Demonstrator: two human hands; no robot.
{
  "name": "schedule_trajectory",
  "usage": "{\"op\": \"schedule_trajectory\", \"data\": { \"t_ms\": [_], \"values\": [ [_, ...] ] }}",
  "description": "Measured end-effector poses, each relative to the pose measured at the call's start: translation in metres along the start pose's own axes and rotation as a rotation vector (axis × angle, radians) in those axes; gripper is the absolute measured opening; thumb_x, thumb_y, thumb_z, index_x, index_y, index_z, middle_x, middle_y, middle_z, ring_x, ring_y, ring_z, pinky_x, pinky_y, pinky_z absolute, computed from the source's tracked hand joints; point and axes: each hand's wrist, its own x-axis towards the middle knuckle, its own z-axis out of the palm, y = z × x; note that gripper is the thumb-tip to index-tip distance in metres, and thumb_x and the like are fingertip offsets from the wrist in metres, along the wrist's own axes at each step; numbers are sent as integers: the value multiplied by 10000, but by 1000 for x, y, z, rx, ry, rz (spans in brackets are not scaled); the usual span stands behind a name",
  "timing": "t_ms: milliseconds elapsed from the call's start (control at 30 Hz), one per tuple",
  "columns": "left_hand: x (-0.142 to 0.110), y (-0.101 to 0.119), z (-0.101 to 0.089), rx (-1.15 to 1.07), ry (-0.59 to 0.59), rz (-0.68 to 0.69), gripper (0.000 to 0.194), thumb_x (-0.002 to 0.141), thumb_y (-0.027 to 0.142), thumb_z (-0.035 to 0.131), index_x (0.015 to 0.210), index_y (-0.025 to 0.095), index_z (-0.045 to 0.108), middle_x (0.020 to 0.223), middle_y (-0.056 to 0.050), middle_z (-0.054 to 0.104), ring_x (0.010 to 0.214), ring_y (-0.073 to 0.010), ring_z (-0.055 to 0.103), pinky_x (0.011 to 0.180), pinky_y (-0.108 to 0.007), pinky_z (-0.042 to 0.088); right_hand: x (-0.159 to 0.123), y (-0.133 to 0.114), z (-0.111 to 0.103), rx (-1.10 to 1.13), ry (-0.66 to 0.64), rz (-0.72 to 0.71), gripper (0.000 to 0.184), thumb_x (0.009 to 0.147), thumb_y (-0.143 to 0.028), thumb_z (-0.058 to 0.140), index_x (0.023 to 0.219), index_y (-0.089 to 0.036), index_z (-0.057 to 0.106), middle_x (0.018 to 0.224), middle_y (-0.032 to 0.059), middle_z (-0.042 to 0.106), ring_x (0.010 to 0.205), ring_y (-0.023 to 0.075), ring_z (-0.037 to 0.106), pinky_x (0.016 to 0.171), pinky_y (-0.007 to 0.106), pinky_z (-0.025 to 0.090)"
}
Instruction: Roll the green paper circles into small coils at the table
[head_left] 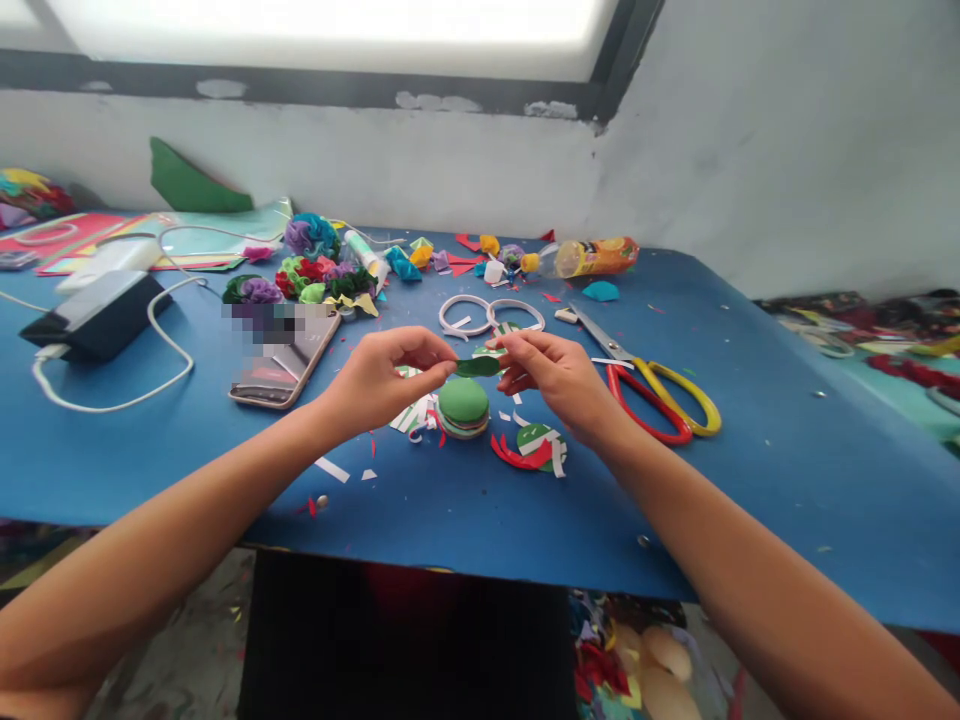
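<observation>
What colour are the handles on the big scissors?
One handle is red, the other yellow; the head view shows it.

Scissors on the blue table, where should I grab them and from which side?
Take the red loop and yellow loop from the near right, probably with the right hand: they face that way, while the blades point away, far left.

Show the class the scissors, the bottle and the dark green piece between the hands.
Scissors (616, 350): head view, near the pivot.
Bottle (598, 257): head view, on the orange label.
Dark green piece (477, 367): head view, on its middle.
</observation>
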Motion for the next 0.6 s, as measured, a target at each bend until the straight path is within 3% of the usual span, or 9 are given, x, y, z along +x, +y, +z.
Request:
{"op": "schedule_trajectory", "data": {
  "t_ms": [167, 300, 467, 600],
  "values": [
    [0, -2, -1, 215, -21, 257, 100, 755, 227, 575, 762, 142, 628, 773, -20, 650, 704, -64, 578, 796, -207, 481, -1, -1, 1, 47, -80, 94, 334, 649, -403, 689, 852, -142, 644, 804, 32, 634, 618, 45, 553, 596, 180, 500],
    [-1, -2, -2, 295, 21, 406, 87, 763, 197, 569, 794, 148, 633, 835, -36, 656, 780, -79, 602, 813, -207, 480, -1, -3, 0, -13, -75, 182, 356, 642, -395, 693, 885, -141, 637, 827, 37, 623, 635, 51, 554, 573, 179, 497],
    [-3, -2, -3, 331, 12, 470, 80, 765, 188, 571, 814, 158, 627, 870, -34, 651, 800, -76, 602, 834, -215, 473, -1, -2, 0, 119, -133, 223, 326, 623, -314, 712, 876, -133, 614, 826, 27, 621, 661, 50, 572, 616, 184, 507],
    [-3, -4, -7, 378, -101, 450, 114, 789, 226, 539, 839, 178, 630, 884, -25, 642, 763, -68, 586, 830, -219, 461, -1, 1, 2, 144, -101, 175, 305, 605, -288, 718, 843, -131, 608, 809, 12, 612, 652, 39, 558, 612, 178, 499]
  ]
}}
